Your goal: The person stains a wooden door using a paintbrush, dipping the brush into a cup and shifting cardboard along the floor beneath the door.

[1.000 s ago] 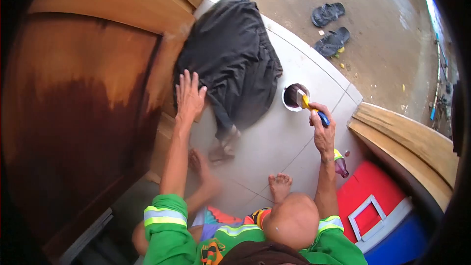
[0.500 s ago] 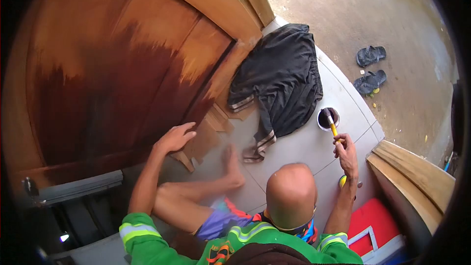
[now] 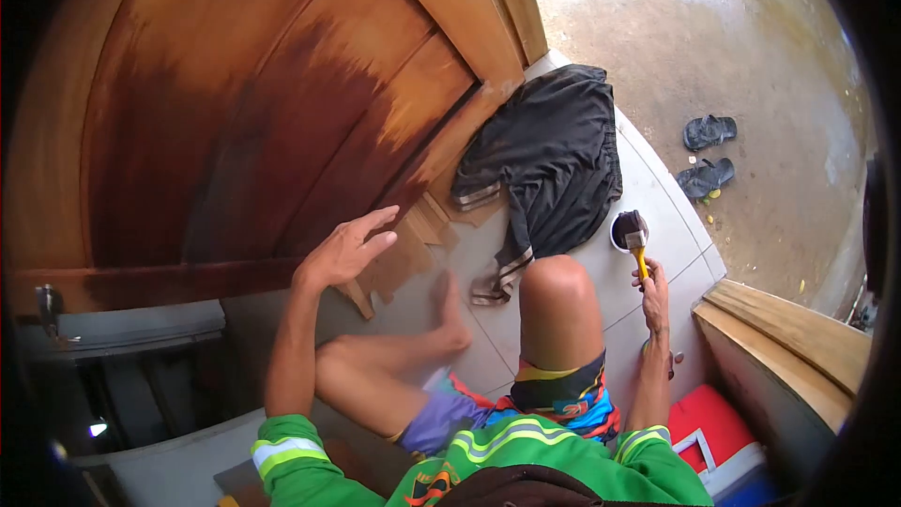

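My right hand [image 3: 654, 293] grips the yellow handle of a paintbrush [image 3: 639, 258], its dark bristles at the mouth of a small white pot [image 3: 618, 233] of dark brown liquid. Whether the bristles touch the pot's rim I cannot tell. My left hand [image 3: 345, 249] is held with fingers stretched out and thumb apart, nothing in it, close to the lower part of a wooden door [image 3: 253, 150]. Dark reddish-brown stain covers the door's lower panels, with a ragged edge against the lighter wood above.
Black shorts [image 3: 554, 150] lie on the white tiles, beside flattened cardboard [image 3: 399, 263]. Two dark flip-flops [image 3: 709, 132] rest on the wet ground outside. A red cooler box [image 3: 709, 422] stands at lower right by a wooden frame [image 3: 793, 329]. My bent knees are in between.
The brush has risen and its dark, loaded bristles now show above the pot. My left hand has lifted slightly with fingers spread. The view has shifted and my right knee appears more upright.
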The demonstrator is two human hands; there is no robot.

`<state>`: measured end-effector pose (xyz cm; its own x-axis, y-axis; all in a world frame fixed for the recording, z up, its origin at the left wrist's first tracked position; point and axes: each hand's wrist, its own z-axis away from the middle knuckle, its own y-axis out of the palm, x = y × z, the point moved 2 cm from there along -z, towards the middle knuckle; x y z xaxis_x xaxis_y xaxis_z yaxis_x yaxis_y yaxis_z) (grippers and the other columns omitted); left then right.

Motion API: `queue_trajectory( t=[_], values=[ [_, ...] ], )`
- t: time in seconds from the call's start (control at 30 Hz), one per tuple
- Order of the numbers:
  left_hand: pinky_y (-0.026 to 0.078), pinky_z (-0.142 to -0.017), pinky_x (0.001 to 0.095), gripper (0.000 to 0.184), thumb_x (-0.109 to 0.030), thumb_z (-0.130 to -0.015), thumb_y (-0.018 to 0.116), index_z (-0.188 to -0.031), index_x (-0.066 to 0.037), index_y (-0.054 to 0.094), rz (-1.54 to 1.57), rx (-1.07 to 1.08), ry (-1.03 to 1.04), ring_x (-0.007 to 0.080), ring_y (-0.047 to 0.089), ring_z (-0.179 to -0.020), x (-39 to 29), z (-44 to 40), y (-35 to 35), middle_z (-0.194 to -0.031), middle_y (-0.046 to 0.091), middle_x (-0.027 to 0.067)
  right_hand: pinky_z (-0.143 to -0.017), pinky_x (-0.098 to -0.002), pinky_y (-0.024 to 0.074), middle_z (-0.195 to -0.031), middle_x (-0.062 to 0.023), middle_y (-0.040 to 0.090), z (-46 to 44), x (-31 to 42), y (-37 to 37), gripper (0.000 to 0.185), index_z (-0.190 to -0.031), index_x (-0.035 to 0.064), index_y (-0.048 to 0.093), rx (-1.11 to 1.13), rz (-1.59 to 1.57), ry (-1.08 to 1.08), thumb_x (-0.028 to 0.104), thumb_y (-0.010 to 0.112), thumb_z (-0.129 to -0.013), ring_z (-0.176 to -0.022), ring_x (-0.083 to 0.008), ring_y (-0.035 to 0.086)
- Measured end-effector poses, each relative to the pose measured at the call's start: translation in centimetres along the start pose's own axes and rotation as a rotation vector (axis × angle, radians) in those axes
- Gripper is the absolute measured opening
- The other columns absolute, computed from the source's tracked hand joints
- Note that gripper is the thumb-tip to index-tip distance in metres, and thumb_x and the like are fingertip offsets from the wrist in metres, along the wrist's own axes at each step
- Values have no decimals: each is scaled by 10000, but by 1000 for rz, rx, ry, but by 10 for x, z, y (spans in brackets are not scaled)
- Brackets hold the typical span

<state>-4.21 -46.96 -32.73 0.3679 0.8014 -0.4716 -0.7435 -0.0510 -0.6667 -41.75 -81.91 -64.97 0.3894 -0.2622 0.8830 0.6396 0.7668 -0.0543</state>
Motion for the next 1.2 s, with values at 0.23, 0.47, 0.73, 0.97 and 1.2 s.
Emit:
queue_trajectory(
  t=[0.23,0.47,0.73,0.97,1.2],
  values=[
    [386,-1131,373,526,-209,-1006,575,-1473,-2,448,186,-138,39,271,505,-1363,-32,65,-15,-1448,546,185,-754,-263,462,-1043,-90,646,-4,43,24,406,-1224,2,555,-2,-261,-126,68,354,-878,-829,-127,560],
    [422,-1101,382,500,-197,-983,615,-1441,-30,507,155,-151,128,265,539,-1331,-38,50,-12,-1433,572,143,-639,-232,372,-839,-16,562,-22,197,105,291,-1072,13,613,62,-284,-341,99,381,-919,-701,-84,458],
    [433,-1088,418,532,-229,-955,651,-1438,-57,508,-56,-117,83,360,548,-1291,-24,22,16,-1368,590,203,-870,-262,471,-1004,-28,641,-57,263,240,269,-1225,4,560,313,-312,-454,91,603,-974,-949,-107,583],
    [439,-1072,436,526,-240,-954,651,-1421,-38,514,-100,-221,46,384,552,-1272,-12,42,9,-1368,585,218,-864,-296,499,-1023,-125,690,-41,308,292,324,-1271,-2,566,310,-99,-525,79,625,-963,-940,-161,646],
    [478,-1012,423,451,-248,-985,609,-1385,-46,556,201,-549,7,338,636,-1179,-2,59,-36,-1253,668,203,-809,-398,543,-975,-244,684,-33,395,334,379,-1303,79,534,35,-65,-694,78,638,-939,-907,-338,707]
  ],
)
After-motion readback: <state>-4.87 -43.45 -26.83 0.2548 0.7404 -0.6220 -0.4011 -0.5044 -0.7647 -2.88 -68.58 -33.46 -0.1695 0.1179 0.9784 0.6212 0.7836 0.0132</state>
